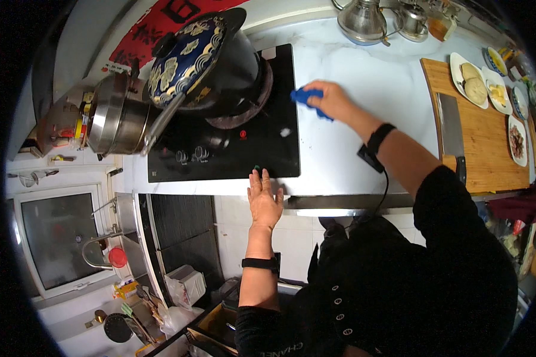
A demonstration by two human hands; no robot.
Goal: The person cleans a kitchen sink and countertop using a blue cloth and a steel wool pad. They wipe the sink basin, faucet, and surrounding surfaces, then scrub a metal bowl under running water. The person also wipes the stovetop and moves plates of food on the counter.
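Observation:
A crumpled blue cloth (311, 101) is gripped in my right hand (332, 102), low over the white marbled countertop (357, 76) just right of the black glass cooktop (268, 147). My left hand (265, 201) holds nothing; its fingers are spread, with the fingertips at the cooktop's front edge. On the cooktop's burner stands a dark wok (236, 67) with a steel handle, under a blue patterned lid (187, 62). What lies beneath the cloth is hidden.
Left of the wok are stacked steel pots (125, 120). Metal kettles (364, 22) stand at the back. At right, a wooden cutting board (478, 143) carries a cleaver (450, 125), a plate of dough (475, 89) and a dish of chopped food (517, 140). A sink faucet (87, 252) is at far left.

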